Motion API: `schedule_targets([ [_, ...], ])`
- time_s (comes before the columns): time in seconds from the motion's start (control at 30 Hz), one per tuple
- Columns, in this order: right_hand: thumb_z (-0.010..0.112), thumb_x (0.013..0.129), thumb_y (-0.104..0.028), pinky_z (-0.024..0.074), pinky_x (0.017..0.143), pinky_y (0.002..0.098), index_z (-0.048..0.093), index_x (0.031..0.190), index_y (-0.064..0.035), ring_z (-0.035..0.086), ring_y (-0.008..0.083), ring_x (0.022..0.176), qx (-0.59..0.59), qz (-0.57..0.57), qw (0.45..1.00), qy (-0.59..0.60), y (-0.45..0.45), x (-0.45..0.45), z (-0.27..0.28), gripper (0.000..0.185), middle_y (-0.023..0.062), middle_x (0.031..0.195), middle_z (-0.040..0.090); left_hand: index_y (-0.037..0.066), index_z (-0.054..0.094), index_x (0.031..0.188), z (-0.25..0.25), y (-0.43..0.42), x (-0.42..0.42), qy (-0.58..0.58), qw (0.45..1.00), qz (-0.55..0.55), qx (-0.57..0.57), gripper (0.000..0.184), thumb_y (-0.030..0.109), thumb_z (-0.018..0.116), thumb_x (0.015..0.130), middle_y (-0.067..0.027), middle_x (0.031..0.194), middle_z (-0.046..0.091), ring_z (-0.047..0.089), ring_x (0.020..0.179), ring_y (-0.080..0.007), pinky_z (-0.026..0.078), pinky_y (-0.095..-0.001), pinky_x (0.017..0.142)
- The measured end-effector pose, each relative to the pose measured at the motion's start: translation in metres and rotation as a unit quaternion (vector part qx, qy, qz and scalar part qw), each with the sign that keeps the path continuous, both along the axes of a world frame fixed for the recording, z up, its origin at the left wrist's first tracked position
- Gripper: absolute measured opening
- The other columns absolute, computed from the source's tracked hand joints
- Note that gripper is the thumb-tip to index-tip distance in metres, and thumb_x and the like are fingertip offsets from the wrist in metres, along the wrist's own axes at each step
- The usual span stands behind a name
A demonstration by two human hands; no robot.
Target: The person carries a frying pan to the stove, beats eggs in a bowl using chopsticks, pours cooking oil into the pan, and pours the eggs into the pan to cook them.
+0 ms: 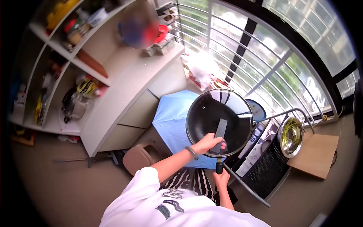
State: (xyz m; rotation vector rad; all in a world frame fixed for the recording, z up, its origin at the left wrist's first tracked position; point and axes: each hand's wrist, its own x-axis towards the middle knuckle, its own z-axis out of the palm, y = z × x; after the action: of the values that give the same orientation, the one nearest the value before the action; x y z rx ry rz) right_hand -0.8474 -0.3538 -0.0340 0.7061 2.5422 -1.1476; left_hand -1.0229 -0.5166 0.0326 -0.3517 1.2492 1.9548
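Note:
A round glass lid (239,108) with a flat grey bar handle (222,128) covers a black wok (206,117). My left hand (208,143), with a dark band at the wrist, is closed around the lid's bar handle. Lower down, my right hand (222,178) is wrapped around the wok's black handle (219,167). Both are held in front of my body, above a light blue open umbrella (170,109). Window light reflects on the glass, and the wok's inside looks dark through it.
A metal-framed rack (264,174) at the right bears a steel bowl (290,138) with yellow-green strands. Beside it lies a cardboard piece (315,155). A brown stool (140,157) stands at the left, near a white counter (124,98) and shelves (56,45). Barred windows (261,56) are behind.

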Motion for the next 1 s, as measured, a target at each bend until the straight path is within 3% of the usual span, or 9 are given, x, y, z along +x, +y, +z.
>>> schedule_targets([
  [0.03,0.064,0.062,-0.018,0.048,0.061,0.0397,0.057,0.076,0.0028,0.061,0.0321,0.059,-0.007,0.012,1.0,-0.007,0.002,0.0,0.004,0.026,0.0194,0.061,0.058,-0.002,0.052,0.115,-0.003,-0.001,-0.001,-0.054,0.997,0.018,0.06,0.027,0.009,0.053,0.091,-0.0174,0.105,0.063,0.065,0.093,-0.0237,0.056,-0.0324,0.081],
  [0.17,0.066,0.061,-0.016,0.0486,0.063,0.0408,0.059,0.077,0.0039,0.063,0.036,0.065,-0.048,0.046,0.998,-0.024,-0.008,0.003,0.036,0.026,0.0222,0.064,0.059,-0.001,0.042,0.127,0.02,-0.023,0.02,-0.018,0.985,0.1,0.142,0.039,0.004,0.055,0.09,-0.0184,0.121,0.053,0.059,0.108,-0.025,0.053,-0.0348,0.088],
  [0.43,0.067,0.064,-0.021,0.0496,0.067,0.0456,0.064,0.085,0.0008,0.063,0.0419,0.075,-0.026,0.107,0.994,-0.007,-0.022,0.001,0.02,0.03,0.0254,0.073,0.063,0.004,0.042,0.132,0.088,-0.062,0.062,0.026,0.963,0.148,0.225,0.042,0.006,0.055,0.092,-0.0106,0.125,0.054,0.058,0.109,-0.0236,0.049,-0.0381,0.092],
  [0.53,0.064,0.068,-0.027,0.0496,0.073,0.0467,0.067,0.095,-0.0087,0.063,0.0403,0.084,-0.026,0.086,0.996,-0.013,-0.025,-0.011,0.03,0.033,0.0204,0.085,0.066,0.004,0.044,0.13,0.128,-0.078,0.084,0.065,0.965,0.182,0.177,0.042,0.005,0.057,0.09,-0.0107,0.119,0.057,0.06,0.105,-0.0232,0.05,-0.0387,0.091],
  [0.57,0.065,0.066,-0.026,0.05,0.069,0.045,0.066,0.092,-0.0063,0.064,0.0395,0.076,-0.028,0.093,0.995,0.001,-0.017,-0.008,0.011,0.033,0.0214,0.076,0.064,0.006,0.043,0.131,0.135,-0.085,0.095,0.075,0.966,0.195,0.155,0.045,0.005,0.059,0.089,-0.0083,0.117,0.057,0.06,0.1,-0.0222,0.051,-0.0402,0.087],
  [0.77,0.063,0.064,-0.02,0.0504,0.069,0.0447,0.064,0.088,-0.0038,0.062,0.0407,0.075,-0.027,0.007,1.0,-0.011,0.0,0.003,0.047,0.029,0.0211,0.074,0.063,0.008,0.042,0.128,0.154,-0.145,0.134,0.221,0.925,0.271,0.146,0.041,0.01,0.059,0.091,-0.0025,0.096,0.05,0.051,0.082,-0.0156,0.047,-0.0372,0.083],
  [0.9,0.065,0.063,-0.018,0.0506,0.067,0.0426,0.065,0.089,-0.0027,0.064,0.0371,0.071,0.008,-0.064,0.997,0.033,-0.002,0.027,0.064,0.03,0.0205,0.072,0.064,0.004,0.039,0.128,0.157,-0.192,0.133,0.253,0.917,0.302,0.057,0.038,0.011,0.055,0.094,-0.0033,0.096,0.049,0.049,0.081,-0.0136,0.044,-0.0325,0.085],
  [0.93,0.065,0.064,-0.02,0.0496,0.066,0.0471,0.065,0.085,-0.0038,0.062,0.0414,0.072,-0.003,-0.094,0.993,0.072,-0.003,0.035,0.076,0.027,0.0218,0.071,0.062,0.003,0.039,0.127,0.154,-0.202,0.131,0.26,0.919,0.294,0.04,0.036,0.012,0.054,0.095,-0.0041,0.098,0.049,0.049,0.081,-0.0139,0.043,-0.033,0.085],
  [1.0,0.067,0.063,-0.019,0.0505,0.063,0.039,0.064,0.087,0.0004,0.064,0.0352,0.068,0.025,-0.141,0.983,0.119,-0.004,0.051,0.082,0.032,0.0204,0.07,0.063,0.003,0.04,0.127,0.149,-0.217,0.126,0.253,0.921,0.295,0.002,0.035,0.009,0.052,0.095,-0.0049,0.098,0.051,0.049,0.081,-0.0146,0.042,-0.033,0.085],
])
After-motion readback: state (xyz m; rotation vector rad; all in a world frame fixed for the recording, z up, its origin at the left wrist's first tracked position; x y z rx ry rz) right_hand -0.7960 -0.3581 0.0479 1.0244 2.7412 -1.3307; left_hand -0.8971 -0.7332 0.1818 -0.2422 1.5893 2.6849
